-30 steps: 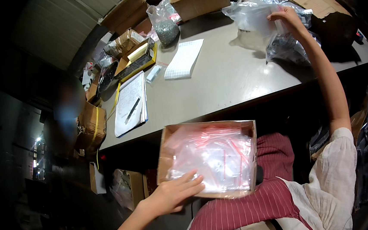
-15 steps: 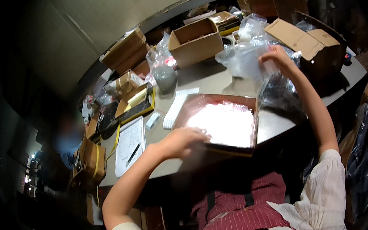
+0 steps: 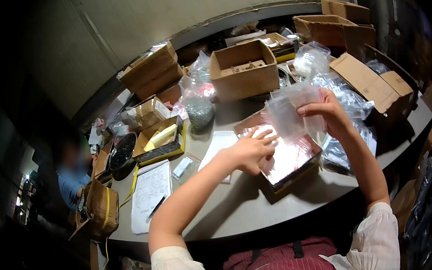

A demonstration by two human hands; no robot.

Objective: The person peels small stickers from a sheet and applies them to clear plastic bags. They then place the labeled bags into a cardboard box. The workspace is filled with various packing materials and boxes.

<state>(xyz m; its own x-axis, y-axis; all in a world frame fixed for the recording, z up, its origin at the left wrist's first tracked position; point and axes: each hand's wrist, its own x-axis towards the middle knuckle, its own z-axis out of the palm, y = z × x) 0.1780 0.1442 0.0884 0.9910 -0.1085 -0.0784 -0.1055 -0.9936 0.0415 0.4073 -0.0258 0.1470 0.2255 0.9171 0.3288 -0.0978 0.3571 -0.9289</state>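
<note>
My right hand (image 3: 329,112) pinches a stack of clear plastic zip bags (image 3: 289,113) with reddish edges, thumb on top, above the far right part of an open shallow cardboard box (image 3: 296,177). Inside the box lie shiny plastic-wrapped packets (image 3: 291,160), washed out by glare, so their contents cannot be made out. At the box's left side my left hand (image 3: 253,152) rests with its fingers spread over the rim and packets, apparently holding nothing.
Beyond stand an open carton (image 3: 245,84) and a bag of small dark parts (image 3: 200,112). Crumpled clear bags (image 3: 346,142) and a flapped carton (image 3: 366,80) are right. Left lie a written sheet (image 3: 149,191), pen (image 3: 155,206) and a co-worker (image 3: 70,179) in blue.
My right hand has brought the bags left and nearer, over the box. My left hand has moved right and farther away, its fingers spreading. The box has turned and shifted right in the view.
</note>
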